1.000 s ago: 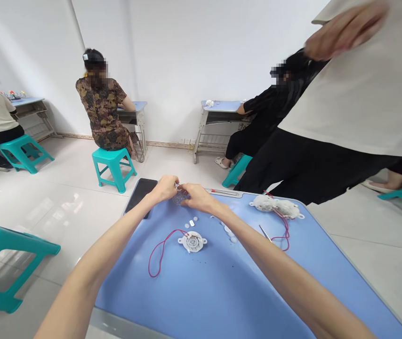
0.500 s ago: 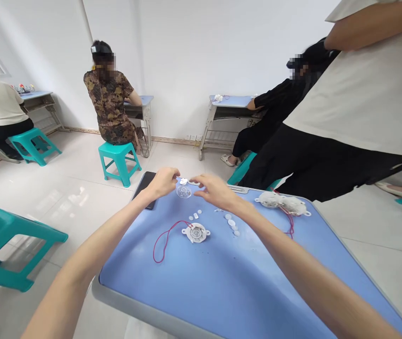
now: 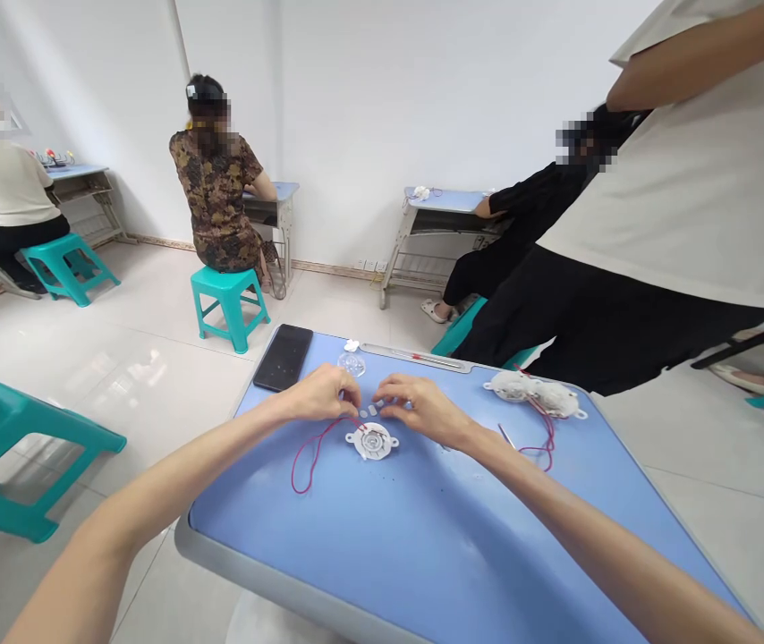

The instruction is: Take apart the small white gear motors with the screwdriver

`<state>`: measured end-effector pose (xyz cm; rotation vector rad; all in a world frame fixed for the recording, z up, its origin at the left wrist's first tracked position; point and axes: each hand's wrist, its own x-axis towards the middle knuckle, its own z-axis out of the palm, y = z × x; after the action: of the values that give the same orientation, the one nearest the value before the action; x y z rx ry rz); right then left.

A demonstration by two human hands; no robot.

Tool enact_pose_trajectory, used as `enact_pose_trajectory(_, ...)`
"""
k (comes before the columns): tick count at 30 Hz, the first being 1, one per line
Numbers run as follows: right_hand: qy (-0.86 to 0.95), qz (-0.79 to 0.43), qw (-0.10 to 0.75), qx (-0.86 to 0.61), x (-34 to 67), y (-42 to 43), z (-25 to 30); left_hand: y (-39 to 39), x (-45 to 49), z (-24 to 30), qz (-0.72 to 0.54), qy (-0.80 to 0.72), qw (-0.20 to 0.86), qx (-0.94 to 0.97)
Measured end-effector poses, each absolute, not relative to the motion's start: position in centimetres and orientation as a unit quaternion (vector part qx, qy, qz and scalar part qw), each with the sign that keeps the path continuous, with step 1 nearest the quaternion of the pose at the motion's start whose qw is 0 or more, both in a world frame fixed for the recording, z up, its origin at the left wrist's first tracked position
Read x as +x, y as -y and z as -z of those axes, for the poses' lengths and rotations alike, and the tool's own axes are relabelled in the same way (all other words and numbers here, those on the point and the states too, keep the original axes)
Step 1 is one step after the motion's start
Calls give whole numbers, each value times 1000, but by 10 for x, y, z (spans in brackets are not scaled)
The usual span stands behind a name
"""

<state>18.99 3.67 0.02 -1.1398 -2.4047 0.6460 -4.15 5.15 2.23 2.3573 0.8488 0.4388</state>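
Observation:
My left hand (image 3: 326,392) hovers low over the table, its fingers bent downward but apart at the tips. Facing it, my right hand (image 3: 422,402) has its fingers spread. Between the fingertips lie several small white pieces (image 3: 372,410). Just below them rests a round white plastic part (image 3: 372,442) with side lugs and a ringed centre. A loop of red wire (image 3: 316,458) runs from it to the left. Beyond my hands sit a clear round dish-like piece (image 3: 352,363) and a small white lump (image 3: 352,345). Neither hand visibly holds anything.
A black phone (image 3: 284,358) lies at the table's far left corner. Two more round white parts (image 3: 514,385) with red wires (image 3: 547,429) lie at right, near a thin stick (image 3: 506,436). Someone in a white top (image 3: 710,179) stands close behind the table; others sit farther off.
Both hands have come back toward me, from beside the clear piece to the small white pieces. The phone and clear piece are now more exposed, while my right hand covers other white discs.

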Motion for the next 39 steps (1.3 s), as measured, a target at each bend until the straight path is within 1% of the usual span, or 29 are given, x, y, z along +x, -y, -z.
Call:
enact_pose_trajectory(6, 860, -237, 226, -392, 187, -37, 4, -54, -35, -1, -183, -306, 264, 896)
enact_pose_trajectory(11, 877, -217, 216, -370, 187, -39, 7, -58, -32, 1, -187, -272, 268, 905)
enact_pose_trajectory(16, 885, -205, 216, -357, 186, -42, 13, -59, -32, 3, -168, -276, 260, 910)
enact_pose_trajectory(24, 893, -198, 212, -343, 173, -48, 15, -63, -40, 5, -177, -264, 235, 919)
enact_pose_trajectory(28, 898, -207, 210, -325, 159, -56, 12, -63, -53, -1, -161, -285, 210, 921)
enact_pose_trajectory(34, 906, -211, 211, -300, 131, -70, 10, -62, -80, -15, -115, -341, 129, 924)
enact_pose_trajectory(39, 912, -207, 216, -280, 108, -79, 8, -63, -102, -16, -103, -361, 100, 922)
